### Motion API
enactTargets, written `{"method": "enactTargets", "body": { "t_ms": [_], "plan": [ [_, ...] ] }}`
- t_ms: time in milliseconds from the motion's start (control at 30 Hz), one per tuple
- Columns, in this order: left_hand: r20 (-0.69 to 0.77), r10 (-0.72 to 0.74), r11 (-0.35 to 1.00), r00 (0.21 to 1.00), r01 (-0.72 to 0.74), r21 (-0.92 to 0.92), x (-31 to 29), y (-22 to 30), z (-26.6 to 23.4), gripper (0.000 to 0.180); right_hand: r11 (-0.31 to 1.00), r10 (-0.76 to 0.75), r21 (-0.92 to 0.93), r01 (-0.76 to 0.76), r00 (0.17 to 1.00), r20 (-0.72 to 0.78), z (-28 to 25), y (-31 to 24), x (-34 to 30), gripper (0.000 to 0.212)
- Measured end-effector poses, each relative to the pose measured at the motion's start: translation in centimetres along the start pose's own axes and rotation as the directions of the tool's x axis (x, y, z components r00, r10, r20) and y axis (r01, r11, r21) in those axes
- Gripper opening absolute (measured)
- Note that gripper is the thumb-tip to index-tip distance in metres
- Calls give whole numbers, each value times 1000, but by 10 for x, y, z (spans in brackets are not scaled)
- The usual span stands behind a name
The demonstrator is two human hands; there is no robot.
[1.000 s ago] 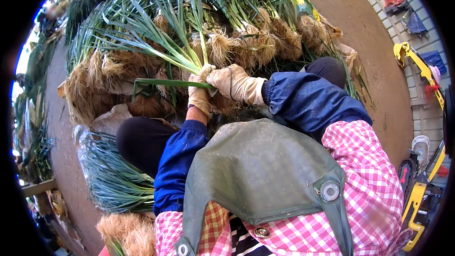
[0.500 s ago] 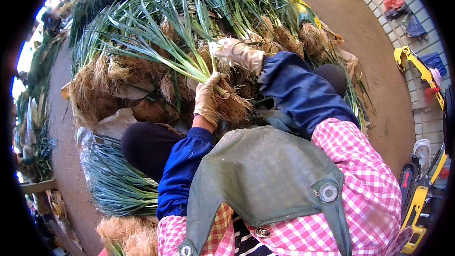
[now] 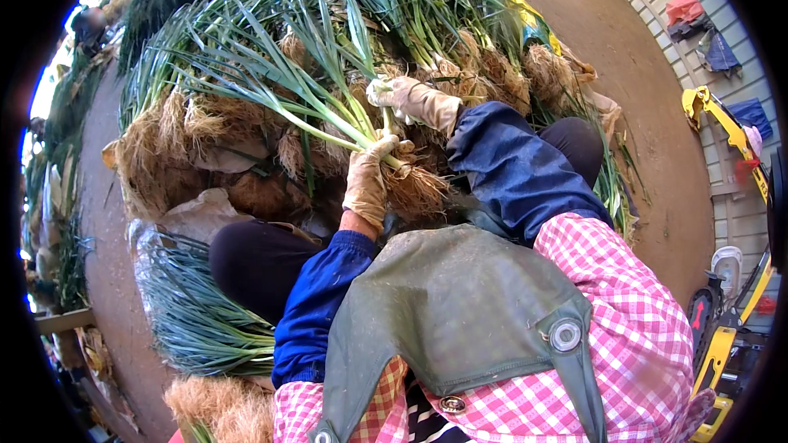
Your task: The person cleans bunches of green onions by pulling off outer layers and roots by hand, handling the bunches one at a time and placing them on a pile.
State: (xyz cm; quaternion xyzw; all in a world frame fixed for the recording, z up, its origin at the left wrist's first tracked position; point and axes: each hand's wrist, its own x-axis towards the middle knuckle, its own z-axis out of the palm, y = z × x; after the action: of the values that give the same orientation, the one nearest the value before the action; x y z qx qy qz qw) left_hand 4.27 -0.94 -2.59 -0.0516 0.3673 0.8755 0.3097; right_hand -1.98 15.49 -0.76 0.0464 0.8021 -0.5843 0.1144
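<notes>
My left hand (image 3: 367,180), in a tan glove, is closed round the lower stems of a few leek-like stalks (image 3: 328,119). Their green leaves fan up and to the left, while the tan roots (image 3: 417,193) hang out on the right of the fist. Just above, my right hand (image 3: 414,101), gloved too, has its fingers pinched on one upright stalk of the same bunch. Behind both hands lies a big heap of the same plants (image 3: 394,12), leaves pointing away and shaggy roots (image 3: 176,123) toward me.
Sorted stalks (image 3: 205,303) lie in a bundle by my left knee, with a root clump (image 3: 222,406) below them. A white plastic sheet (image 3: 193,213) shows beside the heap. Yellow-armed equipment (image 3: 714,369) stands at the right, near a pale wall (image 3: 726,172). Brown floor (image 3: 648,115) runs between.
My left hand has shifted slightly right and down with the stalks, and the roots swing right. The right hand stays near the upright stalk, having moved slightly down.
</notes>
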Motion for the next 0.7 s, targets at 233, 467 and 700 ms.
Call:
{"method": "enactTargets", "body": {
  "t_ms": [233,467,700],
  "plan": [
    [-82,17,986,997,-3,166,11,-7,-5,18,630,-379,-732,261,925,3,-4,21,-1,34],
    [-69,-2,986,998,13,167,9,-5,-16,20,870,-259,429,242,966,-18,8,-44,-77,27],
    [-51,65,973,997,-52,223,14,-8,-13,26,983,181,56,-177,980,-86,-16,-19,-49,49]
  ]
}}
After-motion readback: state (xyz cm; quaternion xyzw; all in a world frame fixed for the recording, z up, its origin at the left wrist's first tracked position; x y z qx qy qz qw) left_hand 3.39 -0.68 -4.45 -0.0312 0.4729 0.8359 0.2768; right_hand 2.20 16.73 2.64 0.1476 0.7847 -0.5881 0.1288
